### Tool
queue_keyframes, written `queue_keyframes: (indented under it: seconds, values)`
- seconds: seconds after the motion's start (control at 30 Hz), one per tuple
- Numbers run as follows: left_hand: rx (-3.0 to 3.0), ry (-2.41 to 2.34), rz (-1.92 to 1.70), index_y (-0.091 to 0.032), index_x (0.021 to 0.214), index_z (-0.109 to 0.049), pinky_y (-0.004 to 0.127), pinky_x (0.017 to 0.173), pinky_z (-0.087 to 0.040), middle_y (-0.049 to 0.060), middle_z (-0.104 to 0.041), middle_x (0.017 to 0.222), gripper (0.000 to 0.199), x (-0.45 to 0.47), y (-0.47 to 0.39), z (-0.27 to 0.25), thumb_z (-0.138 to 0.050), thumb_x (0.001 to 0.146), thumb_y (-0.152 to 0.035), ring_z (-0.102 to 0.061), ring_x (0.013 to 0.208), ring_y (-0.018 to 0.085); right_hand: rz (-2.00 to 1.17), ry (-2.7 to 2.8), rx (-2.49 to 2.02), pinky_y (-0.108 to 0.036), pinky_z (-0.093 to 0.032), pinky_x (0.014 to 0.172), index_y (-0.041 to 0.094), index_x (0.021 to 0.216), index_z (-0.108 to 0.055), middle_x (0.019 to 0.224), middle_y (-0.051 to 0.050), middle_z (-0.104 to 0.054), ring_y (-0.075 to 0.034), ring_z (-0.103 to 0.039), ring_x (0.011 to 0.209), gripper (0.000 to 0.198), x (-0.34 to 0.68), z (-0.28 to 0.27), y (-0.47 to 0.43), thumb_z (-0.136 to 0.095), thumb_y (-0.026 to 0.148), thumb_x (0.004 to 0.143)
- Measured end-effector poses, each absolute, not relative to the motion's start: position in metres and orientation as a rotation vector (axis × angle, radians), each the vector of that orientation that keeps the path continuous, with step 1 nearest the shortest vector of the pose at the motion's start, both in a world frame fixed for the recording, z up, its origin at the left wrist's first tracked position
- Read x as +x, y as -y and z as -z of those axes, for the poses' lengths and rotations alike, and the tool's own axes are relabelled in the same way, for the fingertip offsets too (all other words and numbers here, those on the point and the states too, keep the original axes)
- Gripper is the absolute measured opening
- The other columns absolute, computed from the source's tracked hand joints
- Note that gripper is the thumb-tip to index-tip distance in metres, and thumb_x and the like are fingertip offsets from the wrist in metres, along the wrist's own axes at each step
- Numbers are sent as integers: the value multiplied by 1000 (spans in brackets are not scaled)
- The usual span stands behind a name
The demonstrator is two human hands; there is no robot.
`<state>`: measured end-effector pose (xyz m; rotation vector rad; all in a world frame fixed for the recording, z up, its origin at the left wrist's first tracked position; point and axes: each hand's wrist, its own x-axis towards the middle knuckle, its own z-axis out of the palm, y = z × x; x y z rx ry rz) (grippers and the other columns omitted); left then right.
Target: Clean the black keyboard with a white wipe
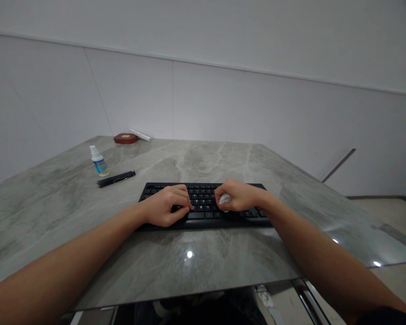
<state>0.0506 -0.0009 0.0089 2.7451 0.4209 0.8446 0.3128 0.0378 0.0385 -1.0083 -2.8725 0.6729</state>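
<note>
A black keyboard lies flat on the grey marbled table, long side toward me. On its left half rests my left hand, fingers bent down onto the keys and thumb held apart from them; nothing shows between them. Over the right half, my right hand is closed round a crumpled white tissue and holds it against the keys. Only part of the tissue shows; the fingers hide the rest, and whether it is paper or cloth is hard to tell.
Left of the keyboard stand a small white spray bottle with a blue label and, lying near it, a black pen-like object. A reddish-brown case and a white strip lie at the back edge by the wall.
</note>
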Motion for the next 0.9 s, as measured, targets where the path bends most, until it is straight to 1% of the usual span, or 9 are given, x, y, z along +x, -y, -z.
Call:
queue_keyframes:
  seconds: [0.17,0.3,0.43,0.6,0.8,0.9]
  values:
    - [2740,-406,-867,-15,87,-71,36,77,-53,7,-73,77,21,51,1,-9,-50,88,-10,-63,75,20,-556,2832,-1014,-21,-39,60,14,77,-71,68,-1,-67,-12,-56,62,10,313,-36,-39,-62,10,71]
    - [2736,-402,-861,-15,88,-71,35,78,-53,7,-74,78,21,51,1,-10,-51,88,-9,-63,76,19,-610,2816,-929,-21,-40,61,14,76,-70,68,-1,-66,-12,-56,62,9,311,-32,-37,-63,12,72]
    - [2737,-410,-854,-14,88,-71,34,77,-52,7,-73,78,21,51,1,-9,-51,88,-8,-63,76,20,-734,2874,-983,-20,-40,59,13,75,-70,68,-1,-66,-12,-57,62,8,313,-36,-38,-64,12,71]
    - [2736,-401,-856,-13,88,-71,34,76,-52,8,-73,78,20,51,0,-8,-51,88,-9,-62,76,20,-578,2851,-1013,-21,-39,60,13,77,-71,69,-1,-67,-12,-56,63,12,314,-37,-39,-62,10,71]
    - [2732,-418,-845,-14,89,-72,34,75,-52,8,-73,79,21,50,0,-8,-51,89,-9,-62,77,20,-680,2877,-983,-20,-40,60,14,75,-71,68,-1,-67,-12,-57,63,10,314,-37,-39,-63,11,70]
    - [2732,-416,-849,-14,88,-72,34,75,-52,8,-73,78,21,50,0,-8,-51,89,-10,-62,76,20,-648,2881,-1017,-21,-40,60,14,74,-70,68,-1,-67,-12,-57,63,9,315,-38,-40,-63,11,70]
